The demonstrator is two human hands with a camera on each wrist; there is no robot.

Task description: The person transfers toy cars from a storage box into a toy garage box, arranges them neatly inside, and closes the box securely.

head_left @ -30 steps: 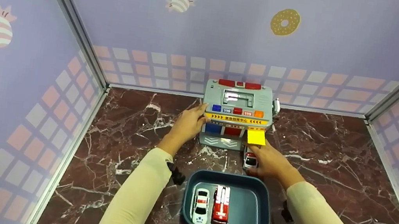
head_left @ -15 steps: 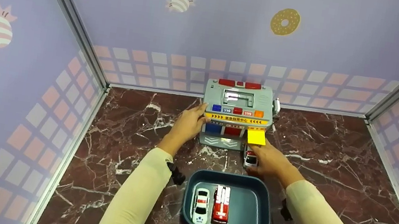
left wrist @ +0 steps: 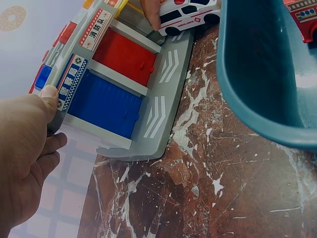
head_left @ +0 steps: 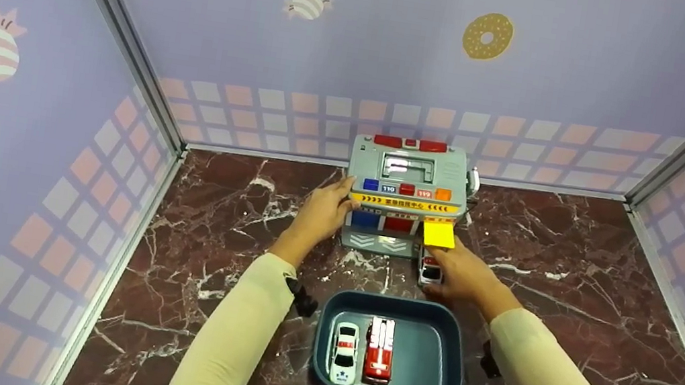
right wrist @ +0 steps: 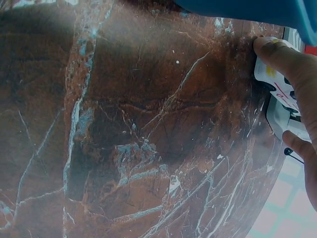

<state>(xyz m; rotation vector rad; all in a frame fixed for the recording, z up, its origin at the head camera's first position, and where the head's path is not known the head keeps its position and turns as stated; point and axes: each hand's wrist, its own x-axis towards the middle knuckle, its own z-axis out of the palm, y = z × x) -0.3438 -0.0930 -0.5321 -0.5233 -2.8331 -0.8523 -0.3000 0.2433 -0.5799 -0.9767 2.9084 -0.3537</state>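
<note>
A grey toy rescue station [head_left: 408,182] stands by the back wall, with a blue door [left wrist: 101,101] and a red door [left wrist: 126,57] down and a yellow door [head_left: 439,235] raised. My left hand [head_left: 323,211] grips the station's left front corner, thumb on the front edge and fingers at the side. A white toy ambulance [head_left: 431,272] sits on the station's ramp at the right bay, its front part hidden under the yellow door. With my right hand [head_left: 466,275] I hold the ambulance, thumb at its rear end [right wrist: 267,47].
In front of the station is a dark teal tray [head_left: 454,365] holding a white toy police car [head_left: 344,356] and a red toy fire engine [head_left: 379,354]. Purple panels [head_left: 390,57] close off the back and both sides of the marbled tabletop [head_left: 230,216].
The ambulance and my right hand have edged slightly forward under the yellow door. My left hand stays at the station's corner.
</note>
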